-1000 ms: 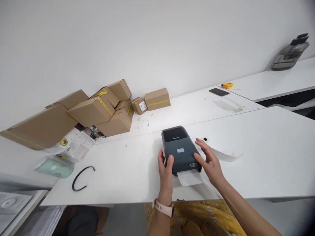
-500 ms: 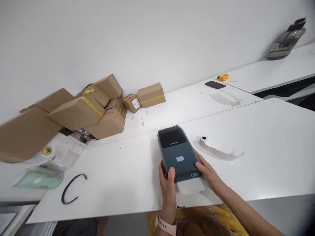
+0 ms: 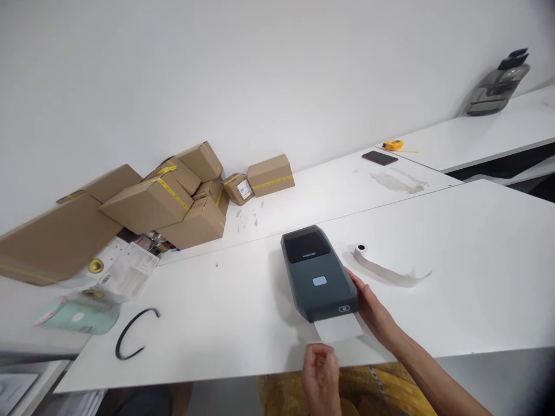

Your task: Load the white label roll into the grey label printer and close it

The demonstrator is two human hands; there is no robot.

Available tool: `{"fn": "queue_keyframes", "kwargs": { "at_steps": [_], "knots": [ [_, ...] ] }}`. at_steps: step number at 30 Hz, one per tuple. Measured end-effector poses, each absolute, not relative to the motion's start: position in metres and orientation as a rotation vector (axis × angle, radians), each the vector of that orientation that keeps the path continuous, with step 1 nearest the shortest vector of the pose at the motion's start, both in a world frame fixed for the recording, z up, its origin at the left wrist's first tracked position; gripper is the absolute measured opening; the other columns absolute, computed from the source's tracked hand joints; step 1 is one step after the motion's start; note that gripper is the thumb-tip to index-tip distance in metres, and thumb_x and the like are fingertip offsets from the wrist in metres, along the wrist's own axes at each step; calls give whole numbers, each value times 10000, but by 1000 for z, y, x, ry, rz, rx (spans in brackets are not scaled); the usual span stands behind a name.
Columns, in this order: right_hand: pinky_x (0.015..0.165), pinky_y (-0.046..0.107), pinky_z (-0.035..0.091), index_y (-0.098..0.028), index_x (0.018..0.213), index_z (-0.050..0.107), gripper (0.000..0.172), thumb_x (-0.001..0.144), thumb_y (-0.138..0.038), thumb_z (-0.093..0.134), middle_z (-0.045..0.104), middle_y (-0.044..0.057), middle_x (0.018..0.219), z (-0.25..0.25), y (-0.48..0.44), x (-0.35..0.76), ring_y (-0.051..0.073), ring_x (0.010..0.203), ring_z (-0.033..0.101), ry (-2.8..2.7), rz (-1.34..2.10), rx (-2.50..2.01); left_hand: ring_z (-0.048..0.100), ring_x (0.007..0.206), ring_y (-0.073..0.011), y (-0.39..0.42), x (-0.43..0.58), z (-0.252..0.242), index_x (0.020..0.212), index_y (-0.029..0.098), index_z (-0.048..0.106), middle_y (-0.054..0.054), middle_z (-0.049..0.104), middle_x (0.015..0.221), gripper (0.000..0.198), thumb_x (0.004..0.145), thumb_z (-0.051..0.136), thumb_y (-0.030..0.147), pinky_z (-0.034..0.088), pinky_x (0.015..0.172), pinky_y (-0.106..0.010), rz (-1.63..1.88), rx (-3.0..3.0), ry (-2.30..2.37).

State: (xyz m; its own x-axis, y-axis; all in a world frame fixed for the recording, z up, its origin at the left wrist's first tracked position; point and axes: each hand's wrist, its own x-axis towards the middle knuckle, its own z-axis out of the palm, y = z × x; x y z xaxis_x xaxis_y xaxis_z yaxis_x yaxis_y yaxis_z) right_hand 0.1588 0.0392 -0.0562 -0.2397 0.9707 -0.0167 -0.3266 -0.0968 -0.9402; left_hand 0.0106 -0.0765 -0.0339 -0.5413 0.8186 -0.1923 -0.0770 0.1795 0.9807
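Note:
A dark grey label printer [image 3: 318, 273] lies on the white table [image 3: 455, 271] with a white label [image 3: 339, 329] sticking out of its front slot. My right hand [image 3: 373, 311] rests against the printer's right side, fingers laid along it. My left hand [image 3: 321, 377] hovers off the table's front edge, just below the label, fingers loosely curled and holding nothing that I can see. A small paper roll [image 3: 361, 249] with a loose strip trailing right lies just beyond the printer.
Several cardboard boxes [image 3: 169, 196] are piled at the back left by the wall, with papers and a green packet [image 3: 80, 315] in front. A black curved band [image 3: 134, 333] lies at the front left. A phone [image 3: 380, 157] and a yellow tape measure [image 3: 393, 144] lie further back.
My left hand has let go of the printer's left front corner and drawn back off the table edge. My right hand has settled against the printer's right side.

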Motion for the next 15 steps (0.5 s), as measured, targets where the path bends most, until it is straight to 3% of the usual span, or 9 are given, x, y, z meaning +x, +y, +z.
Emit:
{"fn": "queue_keyframes", "kwargs": {
  "at_steps": [3, 6, 10, 13, 15],
  "knots": [
    [1166, 489, 299, -351, 1460, 378, 619, 927, -665, 348, 403, -14, 1552, -50, 37, 157, 272, 1429, 351, -1068, 1568, -874, 513, 468, -102, -79, 28, -36, 746, 149, 624, -42, 630, 670, 576, 677, 654, 720, 325, 422, -222, 1232, 575, 1432],
    [1053, 512, 440, -342, 1476, 358, 648, 916, -668, 377, 475, 19, 1503, -42, 33, 156, 317, 1318, 495, -1053, 1598, -891, 568, 506, -114, -60, 40, -23, 821, 146, 603, -53, 670, 717, 572, 675, 680, 694, 348, 440, -212, 1279, 385, 1373],
    [919, 546, 523, -322, 1477, 385, 694, 885, -681, 440, 615, 64, 1355, -37, 30, 156, 358, 1145, 623, -1048, 1582, -941, 526, 449, -93, -43, 46, -10, 707, 151, 570, -13, 622, 577, 580, 582, 754, 686, 350, 448, -209, 1338, 340, 1394],
    [947, 555, 500, -317, 1434, 456, 657, 883, -675, 454, 622, 74, 1342, -36, 30, 156, 368, 1168, 606, -1089, 1462, -987, 476, 405, -76, -44, 45, -9, 630, 146, 567, -1, 585, 522, 604, 554, 746, 717, 331, 434, -212, 1340, 418, 1379],
    [1009, 567, 447, -323, 1400, 488, 585, 918, -646, 412, 551, 72, 1424, -33, 30, 156, 363, 1264, 530, -1154, 1319, -1013, 486, 414, -87, -48, 42, -12, 620, 142, 584, -13, 595, 530, 602, 561, 739, 721, 336, 435, -217, 1304, 474, 1387]
  ]
}}
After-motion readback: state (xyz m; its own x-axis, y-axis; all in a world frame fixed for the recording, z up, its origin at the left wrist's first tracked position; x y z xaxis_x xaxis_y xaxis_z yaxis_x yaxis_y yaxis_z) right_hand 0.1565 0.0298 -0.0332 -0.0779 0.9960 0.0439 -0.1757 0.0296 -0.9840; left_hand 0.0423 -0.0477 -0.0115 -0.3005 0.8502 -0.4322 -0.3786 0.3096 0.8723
